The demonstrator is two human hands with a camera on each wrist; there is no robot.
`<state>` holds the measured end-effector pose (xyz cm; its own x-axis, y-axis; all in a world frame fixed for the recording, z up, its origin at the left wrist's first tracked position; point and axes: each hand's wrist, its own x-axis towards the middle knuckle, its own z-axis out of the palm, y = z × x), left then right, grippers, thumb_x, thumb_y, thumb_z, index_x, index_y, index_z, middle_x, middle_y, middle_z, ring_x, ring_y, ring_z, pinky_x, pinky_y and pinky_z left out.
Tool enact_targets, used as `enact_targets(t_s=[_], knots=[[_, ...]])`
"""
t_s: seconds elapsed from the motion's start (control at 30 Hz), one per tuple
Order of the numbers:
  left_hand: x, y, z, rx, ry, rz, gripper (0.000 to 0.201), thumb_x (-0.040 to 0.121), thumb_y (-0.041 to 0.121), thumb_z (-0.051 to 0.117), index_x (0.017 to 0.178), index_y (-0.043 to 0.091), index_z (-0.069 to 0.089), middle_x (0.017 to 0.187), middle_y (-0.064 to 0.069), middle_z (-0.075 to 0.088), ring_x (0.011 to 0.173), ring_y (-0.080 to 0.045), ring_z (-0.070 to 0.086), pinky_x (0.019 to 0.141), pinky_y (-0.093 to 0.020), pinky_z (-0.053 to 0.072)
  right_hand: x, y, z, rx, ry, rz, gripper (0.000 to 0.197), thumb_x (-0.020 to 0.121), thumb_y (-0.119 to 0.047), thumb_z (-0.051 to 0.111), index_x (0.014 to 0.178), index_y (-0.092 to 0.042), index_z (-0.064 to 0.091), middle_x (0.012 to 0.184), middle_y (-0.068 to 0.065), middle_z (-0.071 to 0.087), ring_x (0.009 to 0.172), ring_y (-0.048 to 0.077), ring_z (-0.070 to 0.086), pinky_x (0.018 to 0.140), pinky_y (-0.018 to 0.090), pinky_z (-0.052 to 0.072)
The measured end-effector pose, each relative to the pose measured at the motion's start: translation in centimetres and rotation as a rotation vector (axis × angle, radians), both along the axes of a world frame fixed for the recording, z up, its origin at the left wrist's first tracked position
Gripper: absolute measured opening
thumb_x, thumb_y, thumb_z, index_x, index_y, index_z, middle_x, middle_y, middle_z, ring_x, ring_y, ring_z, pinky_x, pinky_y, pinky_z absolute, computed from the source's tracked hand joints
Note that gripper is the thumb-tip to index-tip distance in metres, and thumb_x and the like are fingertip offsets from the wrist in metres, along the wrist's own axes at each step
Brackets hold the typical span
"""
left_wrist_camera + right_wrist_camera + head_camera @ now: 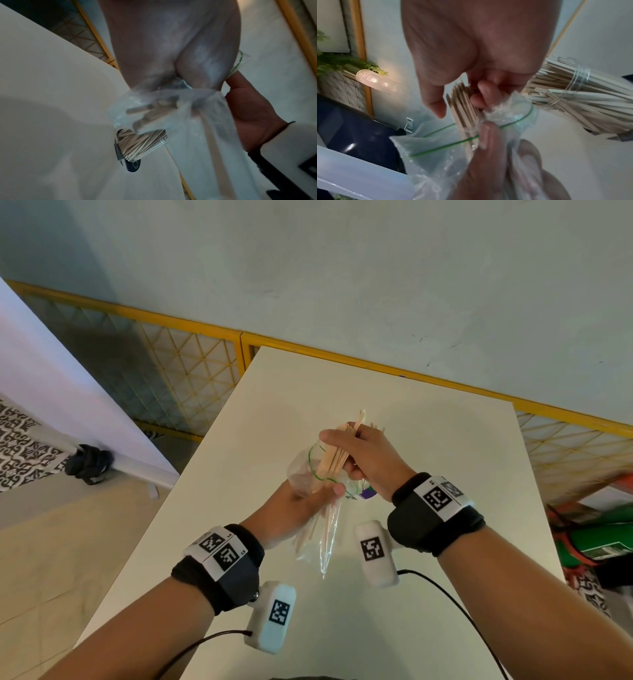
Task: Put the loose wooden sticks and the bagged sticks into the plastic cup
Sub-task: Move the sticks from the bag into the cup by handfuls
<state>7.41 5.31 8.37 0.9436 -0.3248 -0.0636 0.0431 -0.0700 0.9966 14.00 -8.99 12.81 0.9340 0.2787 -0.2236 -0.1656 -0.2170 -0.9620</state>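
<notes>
Above the white table (428, 440), my left hand (301, 508) grips a clear zip bag (329, 535) with a green seal line; the bag hangs down with a few sticks inside. My right hand (363, 453) is curled round a bundle of flat wooden sticks (337, 455) at the bag's mouth. The right wrist view shows that bundle (464, 108) partly inside the bag (436, 155), beside my left thumb (488, 148). The clear plastic cup (576, 97) holds several sticks and sits on the table just beyond my hands. It also shows below the bag (197, 121) as the cup (142, 146).
A yellow mesh fence (191, 361) runs behind the table along a pale wall. A white board (68, 392) leans at the left with a dark bundle (89, 463) at its foot. Green and orange items (603, 539) lie off the table's right edge.
</notes>
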Motion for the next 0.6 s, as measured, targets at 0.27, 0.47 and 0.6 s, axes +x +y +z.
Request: enact_targets(t_s=[0.27,0.47,0.6], knots=[[0.2,-0.1,-0.7,-0.130,0.167,0.015,0.043,0.087,0.010,0.075,0.128,0.015,0.064,0.123,-0.012,0.072,0.117,-0.031,0.067,0.103,-0.043,0.052,0.4,0.3,-0.4,-0.367,-0.168,0.075,0.034,0.088,-0.028,0.058,0.063,-0.008,0.049,0.052,0.005,0.041,0.041,0.014,0.040,0.043,0.023,0.034],[0.7,1.1,-2.0,-0.084,0.222,0.052,0.069,0.067,0.026,0.088,0.128,0.008,0.061,0.124,-0.027,0.066,0.117,-0.048,0.060,0.100,-0.063,0.047,1.2,-0.7,0.6,-0.307,-0.150,-0.027,0.033,0.087,-0.030,0.060,0.079,0.003,0.064,0.055,0.013,0.058,0.034,0.014,0.048,0.039,0.020,0.041],[0.8,1.4,-2.4,-0.062,0.233,0.056,0.076,0.065,0.026,0.090,0.132,0.010,0.058,0.126,-0.020,0.068,0.119,-0.041,0.064,0.102,-0.062,0.048,1.6,-0.9,0.9,-0.303,-0.196,-0.092,0.032,0.087,-0.027,0.060,0.083,0.004,0.067,0.056,0.015,0.059,0.033,0.014,0.047,0.038,0.020,0.042]])
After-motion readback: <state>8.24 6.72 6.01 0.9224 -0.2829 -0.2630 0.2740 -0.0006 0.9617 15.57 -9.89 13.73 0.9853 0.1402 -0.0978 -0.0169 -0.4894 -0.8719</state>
